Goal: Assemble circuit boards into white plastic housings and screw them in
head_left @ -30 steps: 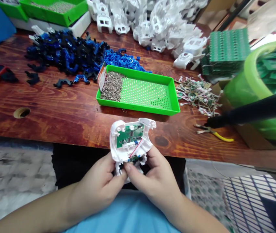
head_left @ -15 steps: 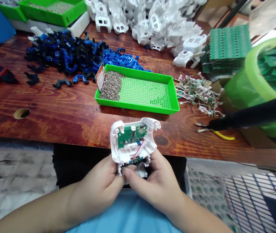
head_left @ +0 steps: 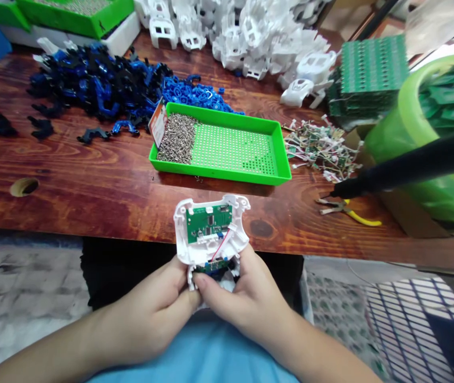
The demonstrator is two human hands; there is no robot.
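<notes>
Between both hands, in front of the table's near edge, is a white plastic housing [head_left: 211,251] with its inside turned up. A green circuit board [head_left: 203,223] sits in its upper part, and a red and white wire runs down from the board's right side. A smaller board [head_left: 211,267] shows in the lower part. My left hand [head_left: 161,303] is closed around the lower left side. My right hand [head_left: 246,295] grips the right side, its thumb pressed at the lower inside near the small board. The fingertips beneath the housing are hidden.
A green tray [head_left: 219,173] with screws at its left end lies beyond the hands. Behind it are blue and black plastic parts [head_left: 103,80] and white housings [head_left: 267,42]. Wired connectors [head_left: 322,143], yellow-handled pliers [head_left: 358,215], a black bar [head_left: 410,162] and stacked boards [head_left: 372,66] are at right.
The housing and both hands sit slightly further left in view, as does the whole scene. More of the small lower board shows now. Both hands keep their grip.
</notes>
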